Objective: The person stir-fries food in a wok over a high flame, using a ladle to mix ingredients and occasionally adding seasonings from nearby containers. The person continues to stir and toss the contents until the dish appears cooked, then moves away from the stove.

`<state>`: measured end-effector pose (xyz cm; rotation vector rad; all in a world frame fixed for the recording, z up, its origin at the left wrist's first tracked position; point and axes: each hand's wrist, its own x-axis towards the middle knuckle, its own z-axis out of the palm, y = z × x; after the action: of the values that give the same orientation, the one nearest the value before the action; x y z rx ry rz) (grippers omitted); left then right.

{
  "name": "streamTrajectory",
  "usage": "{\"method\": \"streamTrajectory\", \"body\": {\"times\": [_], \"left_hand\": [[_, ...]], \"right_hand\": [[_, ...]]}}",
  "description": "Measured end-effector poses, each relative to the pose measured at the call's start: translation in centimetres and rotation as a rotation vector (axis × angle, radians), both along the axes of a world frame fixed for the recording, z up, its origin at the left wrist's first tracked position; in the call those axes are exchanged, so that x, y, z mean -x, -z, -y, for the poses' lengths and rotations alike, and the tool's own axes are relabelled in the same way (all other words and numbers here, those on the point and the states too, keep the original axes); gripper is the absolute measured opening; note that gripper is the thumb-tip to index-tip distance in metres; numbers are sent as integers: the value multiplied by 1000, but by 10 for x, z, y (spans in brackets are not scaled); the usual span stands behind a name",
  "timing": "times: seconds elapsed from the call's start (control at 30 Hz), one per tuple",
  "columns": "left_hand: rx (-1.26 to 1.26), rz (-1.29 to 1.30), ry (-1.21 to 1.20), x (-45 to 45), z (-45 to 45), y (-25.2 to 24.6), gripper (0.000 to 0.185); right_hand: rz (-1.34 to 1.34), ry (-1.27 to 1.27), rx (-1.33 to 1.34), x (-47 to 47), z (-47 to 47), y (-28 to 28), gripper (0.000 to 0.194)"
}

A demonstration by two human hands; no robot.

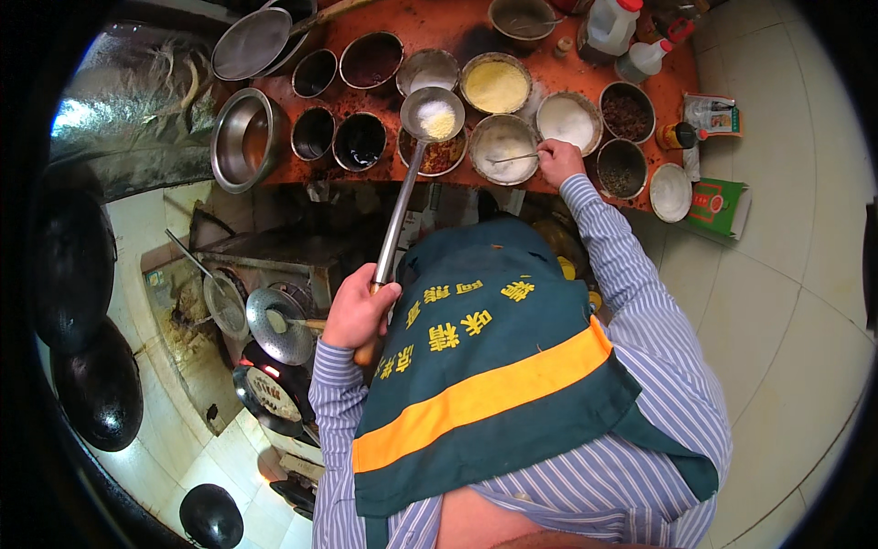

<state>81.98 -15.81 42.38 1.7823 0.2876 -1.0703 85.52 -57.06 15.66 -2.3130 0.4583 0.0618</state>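
My left hand (358, 309) grips the handle of a long metal ladle (400, 218). White and pale yellow seasoning (436, 119) lies in the ladle's bowl, which hangs over the near row of containers, partly covering a bowl of reddish chili seasoning (439, 159). Between the fingers of my right hand (561, 163) is a thin metal spoon (518, 158); its far end is in a bowl of white powder (504, 130). Just beyond that hand stands a bowl of white granules (573, 120). A bowl of yellow granules (496, 84) stands farther back.
Pots of dark liquid (360, 141) and a wide steel basin (243, 141) stand left on the orange counter (384, 178). Plastic jugs (609, 31) are at back right. To my left, a wok (271, 398) with food sits near a red glow, beside a perforated ladle (278, 326).
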Motion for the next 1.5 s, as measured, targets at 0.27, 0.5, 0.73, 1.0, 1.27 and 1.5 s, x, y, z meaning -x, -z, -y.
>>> {"method": "streamTrajectory", "body": {"times": [0.27,0.5,0.73,1.0,1.27,1.5], "left_hand": [[-86,-35,30,22,-13,-15,20],[46,-85,33,46,-34,-9,19],[390,-103,-395,126,-100,-4,18],[528,680,-1090,223,-191,38,23],[-685,1041,-1035,418,-386,72,36],[-772,125,-1362,551,-538,147,70]], "right_hand": [[-60,235,-631,16,13,-39,18],[-49,306,-571,16,9,-54,42],[61,-181,-360,52,-119,-100,22],[-1066,-888,-1423,172,-437,-236,66],[-927,-971,-1260,278,-644,-255,30],[-511,-1392,-452,329,-769,-219,16]]}}
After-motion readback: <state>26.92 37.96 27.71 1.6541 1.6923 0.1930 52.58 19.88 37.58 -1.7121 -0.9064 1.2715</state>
